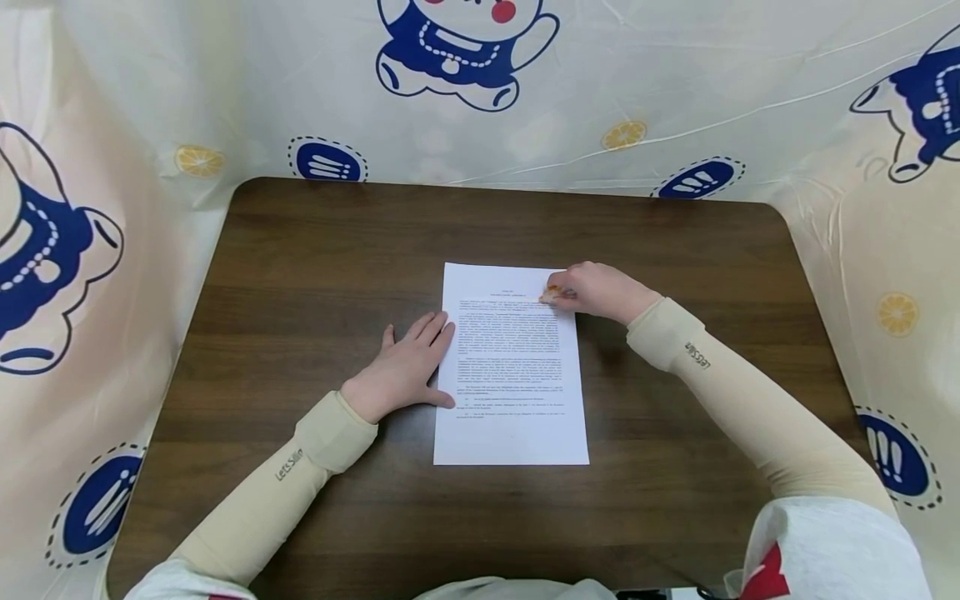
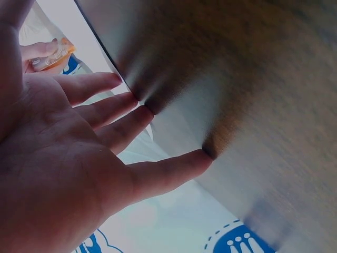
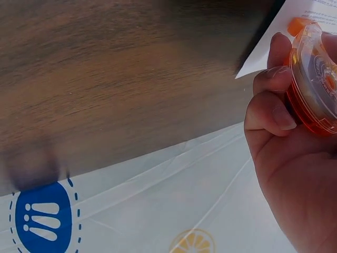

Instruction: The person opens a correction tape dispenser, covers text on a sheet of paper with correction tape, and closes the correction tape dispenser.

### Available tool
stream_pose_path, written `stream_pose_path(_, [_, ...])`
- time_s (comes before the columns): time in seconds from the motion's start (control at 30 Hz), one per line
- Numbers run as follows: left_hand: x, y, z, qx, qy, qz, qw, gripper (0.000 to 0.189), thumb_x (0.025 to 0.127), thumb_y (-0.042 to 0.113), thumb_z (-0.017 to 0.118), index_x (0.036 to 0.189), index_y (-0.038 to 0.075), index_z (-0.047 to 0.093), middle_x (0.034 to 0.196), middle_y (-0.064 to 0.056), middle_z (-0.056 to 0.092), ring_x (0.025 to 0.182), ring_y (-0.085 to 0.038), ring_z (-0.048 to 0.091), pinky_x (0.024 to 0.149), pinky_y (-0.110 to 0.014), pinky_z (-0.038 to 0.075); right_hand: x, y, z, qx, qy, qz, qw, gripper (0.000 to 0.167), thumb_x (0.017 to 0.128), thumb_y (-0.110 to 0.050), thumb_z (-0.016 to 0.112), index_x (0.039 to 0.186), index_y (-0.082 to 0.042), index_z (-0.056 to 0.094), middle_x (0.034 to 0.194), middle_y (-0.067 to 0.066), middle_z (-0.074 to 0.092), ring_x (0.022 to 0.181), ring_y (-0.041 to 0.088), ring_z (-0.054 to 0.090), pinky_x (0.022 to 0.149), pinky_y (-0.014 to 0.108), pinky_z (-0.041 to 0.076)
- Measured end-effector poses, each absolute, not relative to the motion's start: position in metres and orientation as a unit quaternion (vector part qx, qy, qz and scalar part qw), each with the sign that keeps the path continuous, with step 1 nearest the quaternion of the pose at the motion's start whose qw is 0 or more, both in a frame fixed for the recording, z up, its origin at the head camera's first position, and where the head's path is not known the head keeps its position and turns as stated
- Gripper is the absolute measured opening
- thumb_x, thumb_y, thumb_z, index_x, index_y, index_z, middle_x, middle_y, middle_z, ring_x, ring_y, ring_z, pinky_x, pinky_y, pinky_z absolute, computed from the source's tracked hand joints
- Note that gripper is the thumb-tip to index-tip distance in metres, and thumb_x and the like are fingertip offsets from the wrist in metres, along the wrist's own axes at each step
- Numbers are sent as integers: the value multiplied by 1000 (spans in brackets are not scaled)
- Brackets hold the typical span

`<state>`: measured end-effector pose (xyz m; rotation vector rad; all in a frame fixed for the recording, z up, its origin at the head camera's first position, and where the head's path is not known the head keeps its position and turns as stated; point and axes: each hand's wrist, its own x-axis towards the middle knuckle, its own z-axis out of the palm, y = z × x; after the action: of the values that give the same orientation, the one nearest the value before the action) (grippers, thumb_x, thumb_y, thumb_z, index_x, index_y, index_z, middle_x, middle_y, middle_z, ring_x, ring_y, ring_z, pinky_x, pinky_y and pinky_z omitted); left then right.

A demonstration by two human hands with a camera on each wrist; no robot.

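A sheet of printed paper (image 1: pixel 510 442) lies on the brown table, its text lines running across the upper and middle part. My right hand (image 1: pixel 603 292) grips a correction tape (image 3: pixel 311 87) with a clear and orange case. Its orange tip is at the right end of the top text lines, in the head view; whether it touches the paper cannot be made out. My left hand (image 1: pixel 401 367) lies with fingers spread at the sheet's left edge, thumb and fingertips on or beside the paper. The left wrist view shows these straight fingers (image 2: pixel 171 171) against the table.
The dark wooden table (image 1: pixel 337 250) extends around the sheet on all sides. A pale curtain (image 1: pixel 247 83) with blue cartoon prints hangs behind the table and along both sides. A dark object, partly cut off, shows at the bottom edge near my body.
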<state>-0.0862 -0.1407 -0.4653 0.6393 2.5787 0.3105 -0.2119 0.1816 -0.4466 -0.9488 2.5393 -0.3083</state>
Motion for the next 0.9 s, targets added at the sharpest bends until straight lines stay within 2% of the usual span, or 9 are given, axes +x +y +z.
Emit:
stream_pose_path(0.53, [-88, -141, -467, 233, 938, 105, 233, 118, 79, 54, 88, 164, 0, 26, 172, -20, 17, 158, -42, 16, 110, -83, 17, -211, 190, -447, -317, 917, -109, 216, 22, 98, -16, 73, 120, -10, 74, 101, 7, 72, 82, 23, 59, 76, 38, 48])
stream_pose_path(0.9, [-87, -141, -466, 236, 938, 109, 228, 117, 78, 53, 89, 163, -1, 28, 171, -22, 18, 157, -43, 17, 109, -84, 17, -210, 193, -446, -312, 919, -107, 214, 23, 98, -18, 74, 120, -10, 73, 94, 6, 70, 81, 23, 59, 74, 36, 48])
